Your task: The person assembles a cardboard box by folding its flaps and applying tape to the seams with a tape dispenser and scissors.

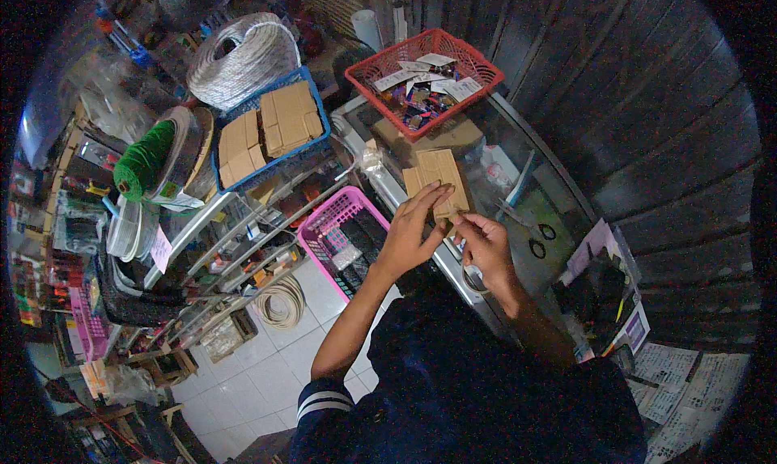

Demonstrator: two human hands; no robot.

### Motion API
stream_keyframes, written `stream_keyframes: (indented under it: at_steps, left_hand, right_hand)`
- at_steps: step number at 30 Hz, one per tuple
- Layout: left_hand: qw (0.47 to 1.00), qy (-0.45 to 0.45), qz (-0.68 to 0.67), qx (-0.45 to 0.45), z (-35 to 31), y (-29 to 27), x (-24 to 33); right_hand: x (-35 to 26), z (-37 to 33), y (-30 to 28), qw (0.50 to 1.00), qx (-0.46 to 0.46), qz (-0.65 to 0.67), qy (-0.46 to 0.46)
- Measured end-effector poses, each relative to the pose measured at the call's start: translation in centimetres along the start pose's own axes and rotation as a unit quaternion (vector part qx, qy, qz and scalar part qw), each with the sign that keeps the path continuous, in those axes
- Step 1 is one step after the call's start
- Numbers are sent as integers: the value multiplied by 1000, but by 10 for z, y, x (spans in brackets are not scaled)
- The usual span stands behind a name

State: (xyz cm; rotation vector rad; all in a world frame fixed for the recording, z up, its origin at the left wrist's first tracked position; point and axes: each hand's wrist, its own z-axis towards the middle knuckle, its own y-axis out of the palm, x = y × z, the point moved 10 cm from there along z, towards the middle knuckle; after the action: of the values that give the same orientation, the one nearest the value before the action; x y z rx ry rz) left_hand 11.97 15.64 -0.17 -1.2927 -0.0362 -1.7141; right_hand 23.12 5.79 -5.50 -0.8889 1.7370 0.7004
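Note:
A folded piece of brown cardboard [439, 171] lies in front of me at the edge of the glass counter. My left hand [411, 236] rests on its near part, fingers stretched out flat and thumb apart. Close beside it, my right hand [488, 250] has thumb and forefinger pinched at the cardboard's near edge. Anything small between those fingertips is hidden. Two dark rings [542, 241] lie on the glass to the right of my right hand.
A red basket [380, 112] with small packets stands at the counter's far end. To the left, a blue basket [325, 116] holds folded cardboard beside a large rope roll [243, 59] and a green twine spool [144, 163]. A pink basket [312, 241] sits lower, near coiled cable [280, 302].

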Motion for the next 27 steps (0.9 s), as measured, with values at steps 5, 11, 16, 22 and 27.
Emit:
stream_keyframes:
  at_steps: [5,11,16,22,27]
  left_hand:
    - [1000,-6,11,-7,0,2,-3]
    - [999,-5,15,-34,0,7,-5]
    - [999,18,22,-34,-1,9,-6]
    - [998,35,40,-36,-1,9,-2]
    - [996,43,61,-39,-2,9,0]
  right_hand:
    - [6,1,-1,999,-10,22,45]
    - [0,-1,1,998,-40,24,51]
    - [1,-1,0,996,-47,39,59]
    - [4,2,0,994,-66,51,76]
    - [6,2,1,989,-85,62,100]
